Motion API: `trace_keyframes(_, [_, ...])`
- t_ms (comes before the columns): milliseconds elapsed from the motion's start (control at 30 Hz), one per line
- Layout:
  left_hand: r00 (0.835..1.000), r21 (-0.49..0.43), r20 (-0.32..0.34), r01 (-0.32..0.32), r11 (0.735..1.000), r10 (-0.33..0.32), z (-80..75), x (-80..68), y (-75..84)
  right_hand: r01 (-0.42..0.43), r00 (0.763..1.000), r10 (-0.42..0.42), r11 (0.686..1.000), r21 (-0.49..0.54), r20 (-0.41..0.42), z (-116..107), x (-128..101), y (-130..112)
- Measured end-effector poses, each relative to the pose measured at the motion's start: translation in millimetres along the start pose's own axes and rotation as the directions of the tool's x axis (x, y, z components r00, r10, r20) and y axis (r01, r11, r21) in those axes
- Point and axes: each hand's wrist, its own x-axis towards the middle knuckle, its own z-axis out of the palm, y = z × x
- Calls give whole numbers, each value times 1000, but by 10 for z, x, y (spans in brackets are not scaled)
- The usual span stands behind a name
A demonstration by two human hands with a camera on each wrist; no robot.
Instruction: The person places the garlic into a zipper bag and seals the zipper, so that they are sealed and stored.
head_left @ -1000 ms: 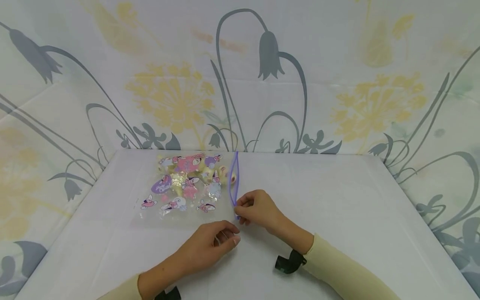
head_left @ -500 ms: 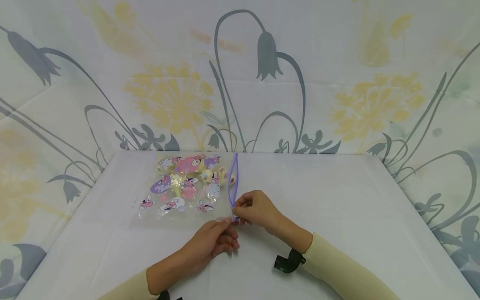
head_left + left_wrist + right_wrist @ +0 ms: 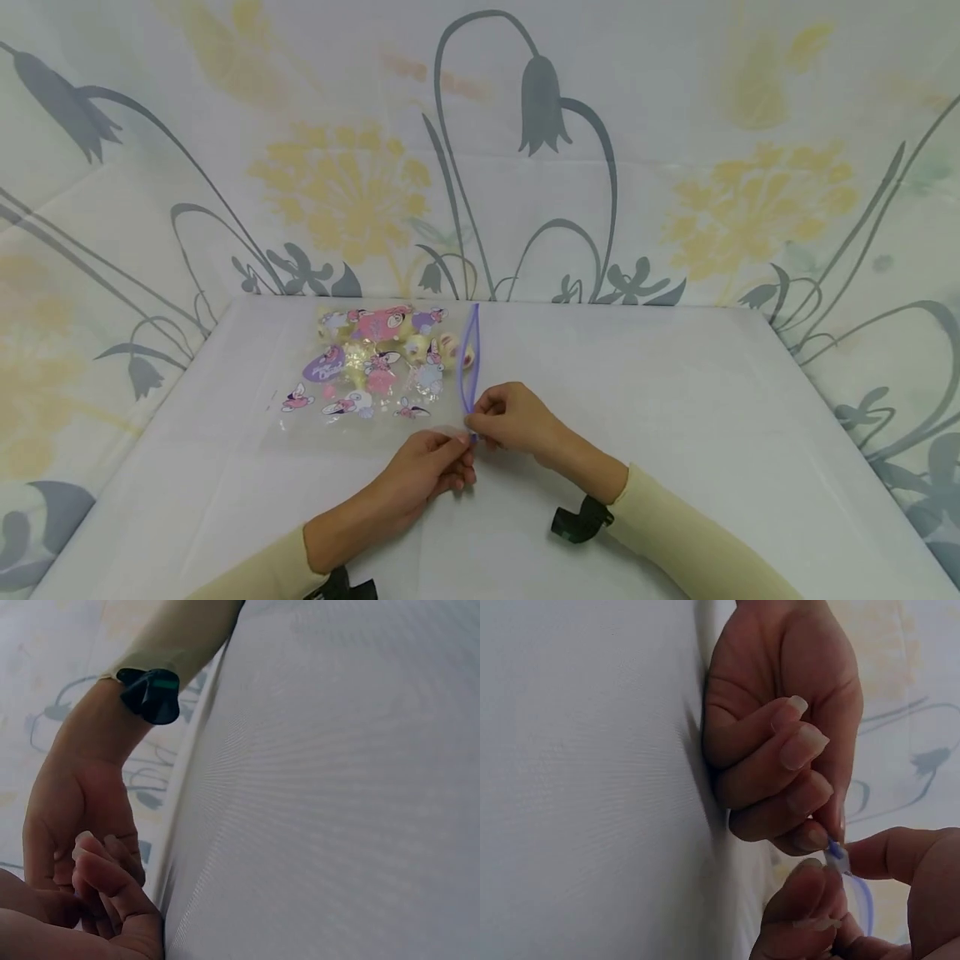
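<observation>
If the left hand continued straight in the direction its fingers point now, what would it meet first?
Almost at once the right hand, I judge: the left hand points up and right at the bag corner, where both hands pinch the purple zip. Fingertips nearly touch; exact depth is unclear.

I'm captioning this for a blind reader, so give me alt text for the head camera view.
Two hands meet at the near end of a clear cartoon-printed bag's purple zip strip: the left hand and right hand both pinch it. The bag lies on a white table.

A glossy clear plastic zip bag (image 3: 367, 375) with cartoon prints lies on a matt white woven-cloth surface (image 3: 675, 417), purple plastic seal (image 3: 469, 358).
</observation>
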Motion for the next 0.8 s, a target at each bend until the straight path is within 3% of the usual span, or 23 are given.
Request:
trace_keyframes(100, [1000,-10,10,-1,1000,1,0,0,7,25,999,-24,998,-57,26,3,6,26])
trace_keyframes(200, [1000,-22,26,0,1000,1,-5,-5,3,46,994,-39,997,-68,103,4,13,53])
trace_keyframes(333, [999,-28,39,0,1000,1,-7,-6,-9,44,976,-41,999,-9,216,-9,19,76])
trace_keyframes(467, [999,-30,44,3,1000,-1,-11,0,-17,-3,962,-20,997,81,271,-20,24,88])
trace_keyframes(600, [999,-45,50,7,999,-5,-30,8,-18,-37,963,-3,989,143,271,-9,24,82])
trace_keyframes(800, [1000,-75,24,16,997,-14,-15,5,4,-72,978,39,985,155,203,26,22,70])
